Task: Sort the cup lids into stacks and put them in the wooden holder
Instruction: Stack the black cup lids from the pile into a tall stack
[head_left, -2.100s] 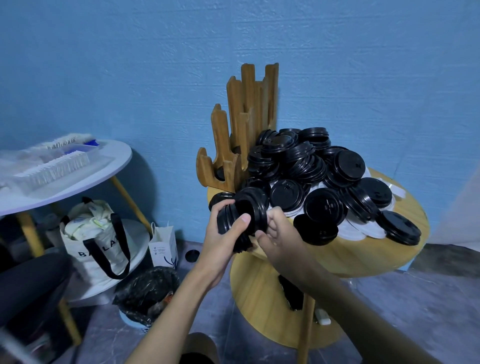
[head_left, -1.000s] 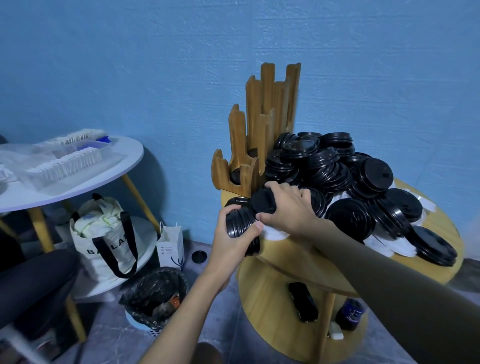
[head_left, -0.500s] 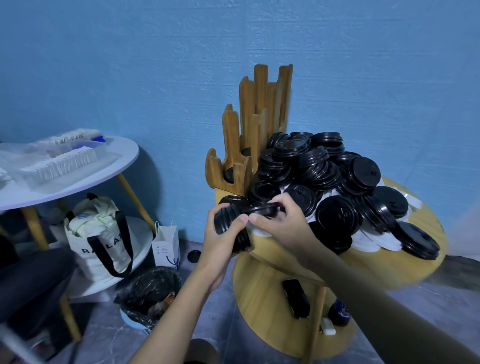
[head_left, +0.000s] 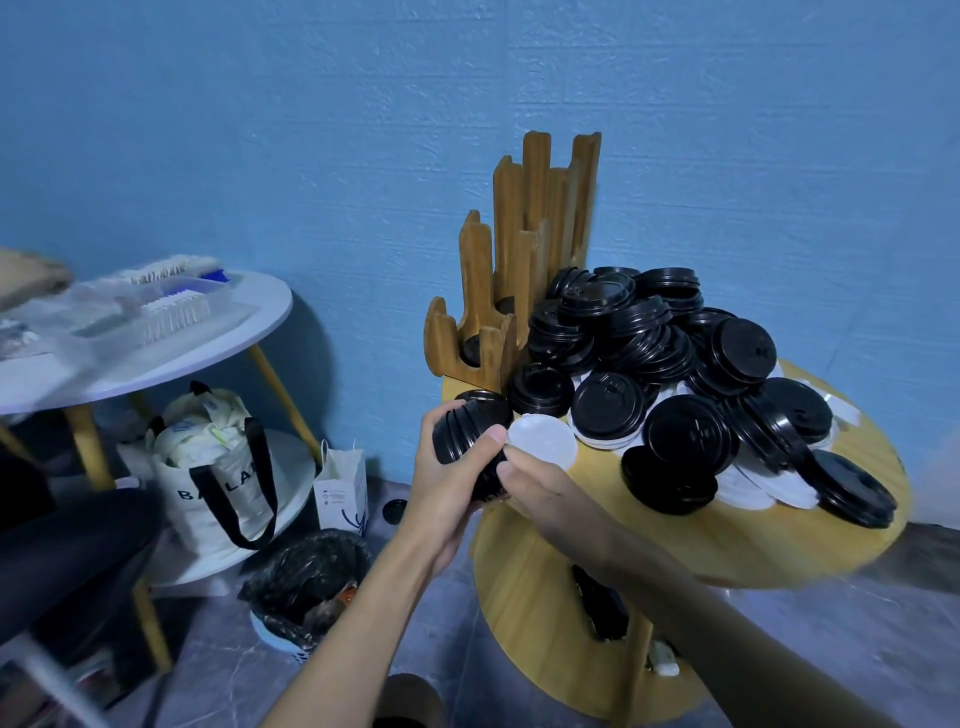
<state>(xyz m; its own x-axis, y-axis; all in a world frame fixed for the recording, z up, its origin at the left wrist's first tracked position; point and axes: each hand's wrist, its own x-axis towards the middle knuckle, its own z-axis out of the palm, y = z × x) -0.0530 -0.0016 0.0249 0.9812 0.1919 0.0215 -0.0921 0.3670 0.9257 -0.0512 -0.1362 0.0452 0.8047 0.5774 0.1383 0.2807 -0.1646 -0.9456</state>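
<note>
Left hand (head_left: 448, 483): grip wrapped round sideways stack of black round plastic cup lids (head_left: 467, 437), held off near edge of round wooden counter (head_left: 727, 551). Right hand (head_left: 545, 493): thumb at stack end; fingers hidden, grip state cannot tell. Square rims flush; exclude white round lid (head_left: 543, 441) alongside. Behind: heap of loose black lids (head_left: 649, 332), then tall slotted wooden holder (head_left: 519, 270).

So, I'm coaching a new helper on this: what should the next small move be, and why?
Probably the right hand should reach for the nearest loose black lid beside the wooden holder and add it to the stack in the left hand's grip. The stack looks short, and a large pile lies unsorted on the table.
</note>
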